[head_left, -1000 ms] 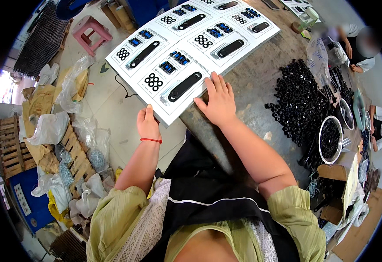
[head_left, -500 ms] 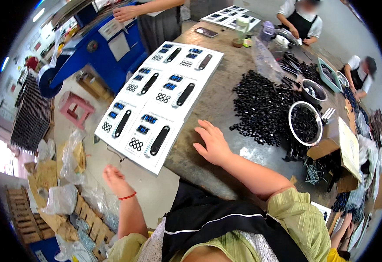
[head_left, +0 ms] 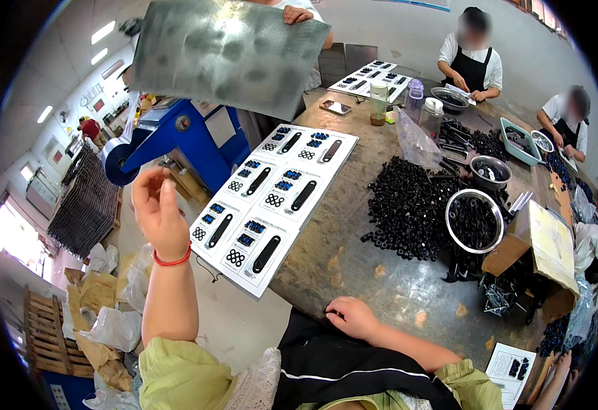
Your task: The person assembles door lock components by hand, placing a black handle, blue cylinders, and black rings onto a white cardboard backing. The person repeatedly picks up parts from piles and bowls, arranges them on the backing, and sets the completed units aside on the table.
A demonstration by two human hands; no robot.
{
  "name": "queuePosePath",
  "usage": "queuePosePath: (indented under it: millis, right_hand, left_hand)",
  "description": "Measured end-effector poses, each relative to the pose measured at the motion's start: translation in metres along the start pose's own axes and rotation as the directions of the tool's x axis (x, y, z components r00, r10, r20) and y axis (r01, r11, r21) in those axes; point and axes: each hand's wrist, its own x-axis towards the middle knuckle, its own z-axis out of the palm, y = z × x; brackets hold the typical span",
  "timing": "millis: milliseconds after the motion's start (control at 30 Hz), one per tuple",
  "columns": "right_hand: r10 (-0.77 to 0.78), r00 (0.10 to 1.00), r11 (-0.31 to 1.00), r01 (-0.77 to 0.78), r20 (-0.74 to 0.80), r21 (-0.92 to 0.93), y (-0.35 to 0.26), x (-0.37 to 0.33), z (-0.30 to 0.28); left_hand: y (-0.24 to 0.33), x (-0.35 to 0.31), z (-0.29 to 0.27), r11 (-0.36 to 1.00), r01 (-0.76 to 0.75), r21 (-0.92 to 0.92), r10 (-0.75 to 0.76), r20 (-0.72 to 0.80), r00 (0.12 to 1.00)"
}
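My left hand [head_left: 160, 215], with a red cord round its wrist, is raised beside the left edge of a white board of packed parts [head_left: 292, 236]. Its fingers are loosely bent and apart, and it holds nothing. The board shows several packs, each with a black bar, rings and small blue-and-black pieces; it overhangs the table's left edge. Close to the table's near edge, my right hand [head_left: 353, 318] has its fingers curled in. Something dark shows at its fingertips, too small to make out. Further right spreads a heap of small black parts [head_left: 408, 208].
Across the board, another person holds up a large grey metal sheet [head_left: 227, 58]. Metal bowls of black parts [head_left: 474, 249], a cardboard box [head_left: 548, 239], loose screws [head_left: 496, 301] and a printed sheet [head_left: 507, 372] lie right. Two people work at the far side.
My left hand has risen and moved forward; my right hand has drawn back to the near table edge. The metal sheet has come into view, and the view has tilted up.
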Motion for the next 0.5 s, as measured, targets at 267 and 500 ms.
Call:
queuePosePath:
  millis: [267, 500]
  right_hand:
    - [-0.069, 0.996, 0.997, 0.07, -0.057, 0.022, 0.023, -0.007, 0.007]
    - [-0.039, 0.999, 0.993, 0.041, -0.024, 0.114, 0.031, -0.006, 0.006]
  left_hand:
    - [0.039, 0.066, 0.036, 0.788, -0.33, 0.52, 0.239, 0.235, 0.942]
    - [-0.021, 0.122, 0.052, 0.55, -0.323, 0.77, 0.155, 0.286, 0.945]
